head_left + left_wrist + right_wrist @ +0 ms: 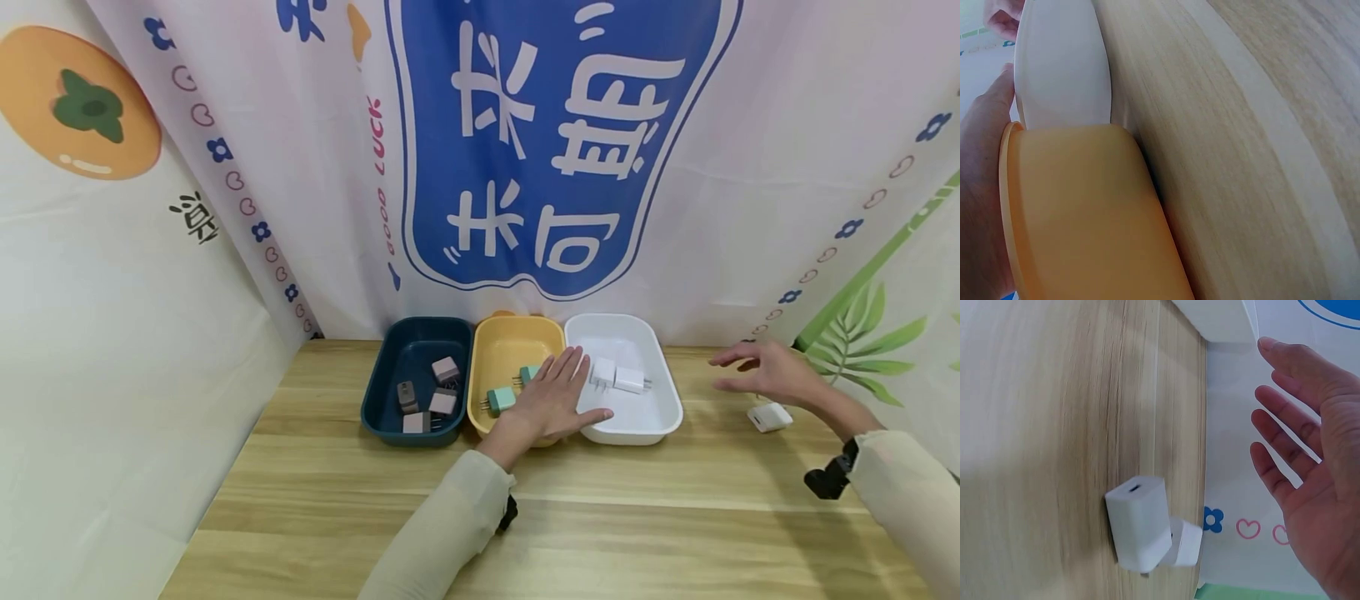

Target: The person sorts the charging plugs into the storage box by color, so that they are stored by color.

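Observation:
My left hand (546, 404) lies with straight, spread fingers over the yellow tray (517, 329) and the near edge of the white tray (667, 408). In the left wrist view it is right at the yellow tray's rim (1013, 206). Two green chargers (501, 400) are in the yellow tray, one partly covered by my fingers. White chargers (628, 379) lie in the white tray. My right hand (776, 375), fingers loosely bent and holding nothing, hovers right of that tray. Near it, a white charger (1139, 525) stands on the table with another white charger (1186, 542) behind it.
At the left of the row sits a dark blue tray (382, 392) with several greyish-pink chargers (442, 402). All three trays stand side by side near the back of the wooden table (600, 517). A printed cloth (337, 208) hangs directly behind them.

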### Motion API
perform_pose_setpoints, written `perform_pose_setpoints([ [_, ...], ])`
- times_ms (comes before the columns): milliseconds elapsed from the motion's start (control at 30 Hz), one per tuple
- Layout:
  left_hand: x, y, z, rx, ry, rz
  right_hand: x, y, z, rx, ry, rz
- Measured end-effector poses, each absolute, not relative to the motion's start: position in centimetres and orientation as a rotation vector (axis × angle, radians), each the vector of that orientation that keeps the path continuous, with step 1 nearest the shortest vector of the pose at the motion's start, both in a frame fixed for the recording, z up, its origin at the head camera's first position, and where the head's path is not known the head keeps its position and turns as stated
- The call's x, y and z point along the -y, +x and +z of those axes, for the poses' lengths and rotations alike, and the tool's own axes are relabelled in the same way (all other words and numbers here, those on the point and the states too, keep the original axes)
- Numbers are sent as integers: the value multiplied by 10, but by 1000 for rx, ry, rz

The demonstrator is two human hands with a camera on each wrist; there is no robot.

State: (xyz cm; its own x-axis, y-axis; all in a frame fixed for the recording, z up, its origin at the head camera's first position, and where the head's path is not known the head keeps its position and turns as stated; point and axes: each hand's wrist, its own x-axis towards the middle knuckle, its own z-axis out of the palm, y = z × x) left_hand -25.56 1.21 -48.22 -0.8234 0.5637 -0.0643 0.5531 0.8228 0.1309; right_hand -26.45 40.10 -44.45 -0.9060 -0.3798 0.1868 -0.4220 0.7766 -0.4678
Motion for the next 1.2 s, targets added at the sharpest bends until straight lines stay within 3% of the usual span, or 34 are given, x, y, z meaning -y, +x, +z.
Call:
perform_pose_setpoints([
  [567,-13,-254,-481,-2915,898,159,-436,-256,-461,2795,823,948],
  [1200,-13,-255,-482,-2902,892,166,-460,-242,-467,2965,728,955],
])
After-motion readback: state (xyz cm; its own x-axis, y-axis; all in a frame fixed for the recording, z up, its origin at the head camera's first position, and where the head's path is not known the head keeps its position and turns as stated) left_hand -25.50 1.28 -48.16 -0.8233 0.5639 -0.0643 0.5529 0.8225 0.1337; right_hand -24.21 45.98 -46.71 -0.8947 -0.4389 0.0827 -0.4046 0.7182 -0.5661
